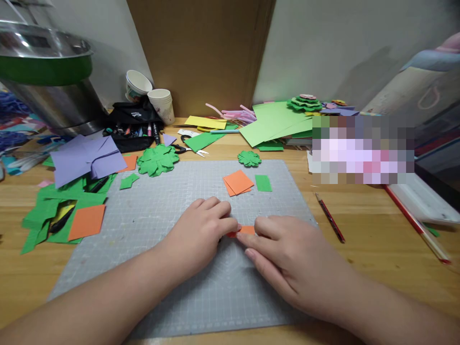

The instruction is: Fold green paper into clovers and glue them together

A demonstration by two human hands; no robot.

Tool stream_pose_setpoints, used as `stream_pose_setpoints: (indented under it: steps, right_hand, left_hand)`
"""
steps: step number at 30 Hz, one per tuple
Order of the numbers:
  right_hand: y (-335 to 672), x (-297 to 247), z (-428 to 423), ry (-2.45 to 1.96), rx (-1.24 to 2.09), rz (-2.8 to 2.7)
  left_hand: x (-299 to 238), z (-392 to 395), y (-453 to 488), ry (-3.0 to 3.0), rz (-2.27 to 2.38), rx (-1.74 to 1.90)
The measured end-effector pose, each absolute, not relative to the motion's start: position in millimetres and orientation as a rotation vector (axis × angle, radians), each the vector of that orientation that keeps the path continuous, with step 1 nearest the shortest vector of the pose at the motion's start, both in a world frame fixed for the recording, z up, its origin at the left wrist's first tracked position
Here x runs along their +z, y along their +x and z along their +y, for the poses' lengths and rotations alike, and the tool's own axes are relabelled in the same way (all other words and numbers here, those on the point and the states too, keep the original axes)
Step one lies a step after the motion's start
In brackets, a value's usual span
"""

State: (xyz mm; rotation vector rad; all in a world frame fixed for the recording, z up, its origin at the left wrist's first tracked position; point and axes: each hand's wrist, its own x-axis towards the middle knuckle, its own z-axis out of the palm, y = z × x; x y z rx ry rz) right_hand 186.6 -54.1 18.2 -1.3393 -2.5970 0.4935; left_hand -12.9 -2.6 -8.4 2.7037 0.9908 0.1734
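Note:
A small piece of orange paper [247, 230] lies on the grey cutting mat [151, 287], mostly covered by my fingers. My left hand [201, 230] has its fingers curled and its fingertips pressed on the paper's left end. From the right, my right hand [291, 254] presses the same paper with its index fingertip, its thumb just below. The fingertips of both hands nearly meet. Just beyond them are two stacked orange squares [238, 182] and a small green rectangle [263, 183]. Behind these is a layered green paper flower [249, 158].
Green scraps [39, 206] and purple sheets [86, 158] lie left, near a larger green flower [158, 160]. Scissors [196, 151], paper cups [161, 105] and a black pencil case [132, 117] stand behind. A pencil [329, 218] lies right. A blurred patch hides the right back.

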Motion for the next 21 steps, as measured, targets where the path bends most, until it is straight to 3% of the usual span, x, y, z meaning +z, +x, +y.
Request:
stream_pose_setpoints:
  steps: [13,21]
  right_hand:
    - [176,0,-60,-1.191,-0.008,-2.681]
    - [169,-5,-56,-1.176,0.103,-2.691]
  left_hand:
    - [-9,-2,-12,2.697,0.982,0.197]
    - [-9,-2,-11,2.731,0.982,0.203]
